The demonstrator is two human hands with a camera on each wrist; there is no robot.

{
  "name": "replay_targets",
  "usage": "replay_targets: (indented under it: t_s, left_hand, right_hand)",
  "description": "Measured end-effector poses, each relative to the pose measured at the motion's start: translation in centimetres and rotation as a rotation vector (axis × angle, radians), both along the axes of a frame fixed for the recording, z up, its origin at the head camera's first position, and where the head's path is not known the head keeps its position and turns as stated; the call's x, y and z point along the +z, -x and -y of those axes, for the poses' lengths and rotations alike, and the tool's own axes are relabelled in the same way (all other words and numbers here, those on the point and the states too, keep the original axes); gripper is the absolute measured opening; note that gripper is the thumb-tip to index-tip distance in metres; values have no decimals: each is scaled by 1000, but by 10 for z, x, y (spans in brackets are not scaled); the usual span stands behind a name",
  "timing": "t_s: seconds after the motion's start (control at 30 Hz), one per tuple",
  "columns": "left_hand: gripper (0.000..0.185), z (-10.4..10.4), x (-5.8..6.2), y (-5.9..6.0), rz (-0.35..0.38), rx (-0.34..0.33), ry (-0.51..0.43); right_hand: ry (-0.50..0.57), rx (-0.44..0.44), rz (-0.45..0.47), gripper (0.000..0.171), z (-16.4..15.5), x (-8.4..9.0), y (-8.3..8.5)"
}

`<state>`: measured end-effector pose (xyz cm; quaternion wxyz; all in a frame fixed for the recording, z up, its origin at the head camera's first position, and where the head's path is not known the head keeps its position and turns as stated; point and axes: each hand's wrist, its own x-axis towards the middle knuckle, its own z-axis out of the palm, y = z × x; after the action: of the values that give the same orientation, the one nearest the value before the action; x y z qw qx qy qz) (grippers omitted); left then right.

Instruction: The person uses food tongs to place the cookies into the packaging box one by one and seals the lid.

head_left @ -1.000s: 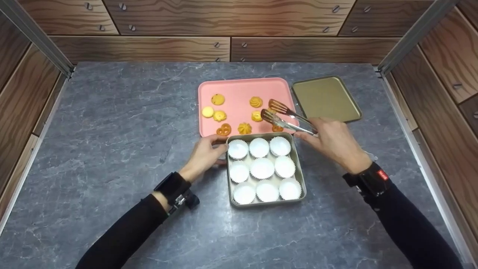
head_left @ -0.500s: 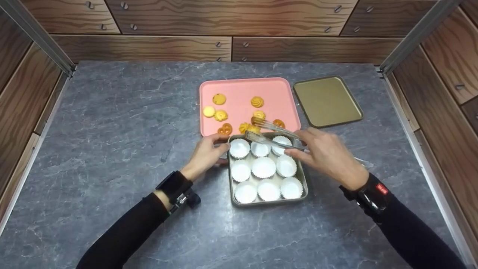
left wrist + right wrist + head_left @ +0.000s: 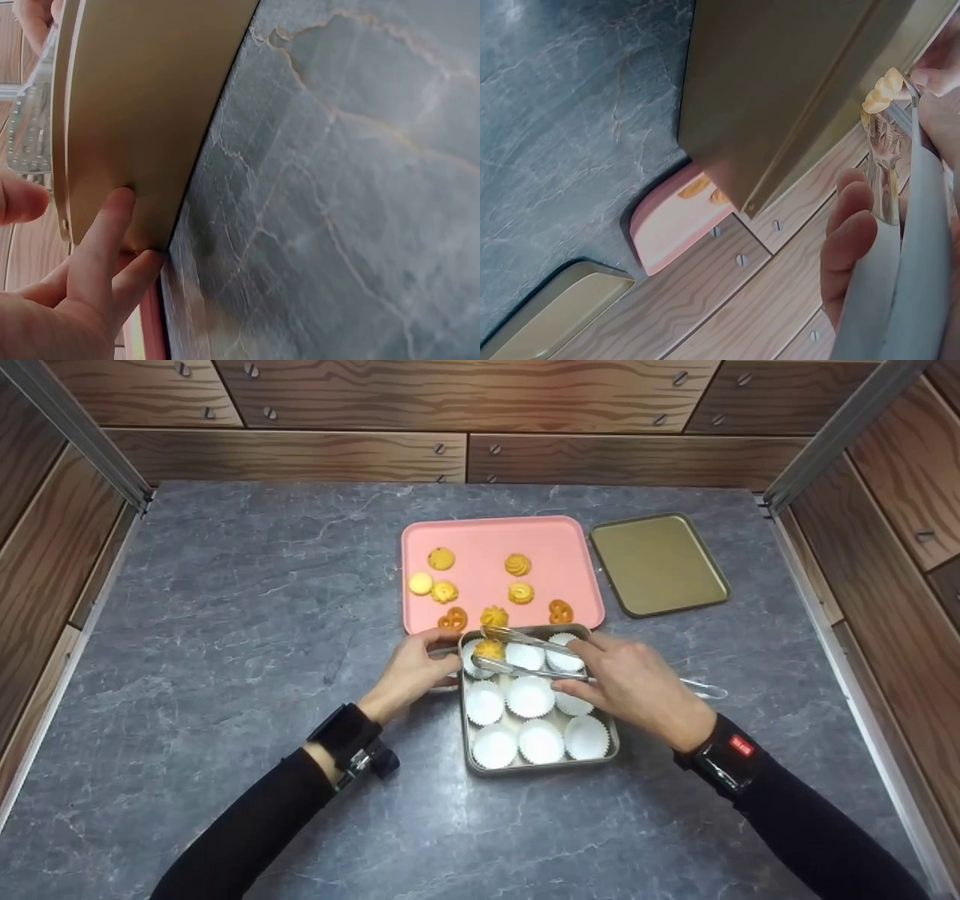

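Observation:
A square metal tin (image 3: 540, 766) with several white paper cups (image 3: 529, 696) stands near me on the counter. My left hand (image 3: 439, 656) grips its far left corner, thumb on the rim; the fingers (image 3: 97, 255) press the tin's wall (image 3: 142, 112). My right hand (image 3: 592, 660) holds metal tongs (image 3: 525, 652), which pinch a yellow cookie (image 3: 489, 648) over the far left cup. In the right wrist view the cookie (image 3: 881, 90) sits in the tongs' tips (image 3: 889, 150) above the tin's wall (image 3: 780, 97). Behind the tin, a pink tray (image 3: 487, 540) carries several cookies (image 3: 517, 564).
The tin's flat lid (image 3: 656, 562) lies to the right of the pink tray, and shows in the right wrist view as well, lid (image 3: 555, 315) beside tray (image 3: 667, 225). Grey marble counter (image 3: 225, 622) stretches wide on the left. Wooden panels wall in the back and both sides.
My right hand has swung the tongs from the right side of the pink tray leftward and toward me; they now hold a cookie over the tin. The left hand has stayed on the tin.

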<state>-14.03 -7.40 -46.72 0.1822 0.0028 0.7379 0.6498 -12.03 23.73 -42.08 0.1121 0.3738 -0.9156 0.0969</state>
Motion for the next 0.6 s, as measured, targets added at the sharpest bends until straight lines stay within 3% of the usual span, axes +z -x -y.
replay_targets:
  t_s: [0.13,0.33,0.6]
  left_hand:
    - [62,4,-1,-2,-31,-35,22]
    - [73,7,-4,-6,-16,-101,-47]
    - [75,7,-4,-10,6,-80,-91]
  right_hand:
    - [-17,1,-12,53,5,-3,2]
    - [-60,-12,-49,52,10,-6,3]
    - [-81,-9,-58,51,16,-12,4]
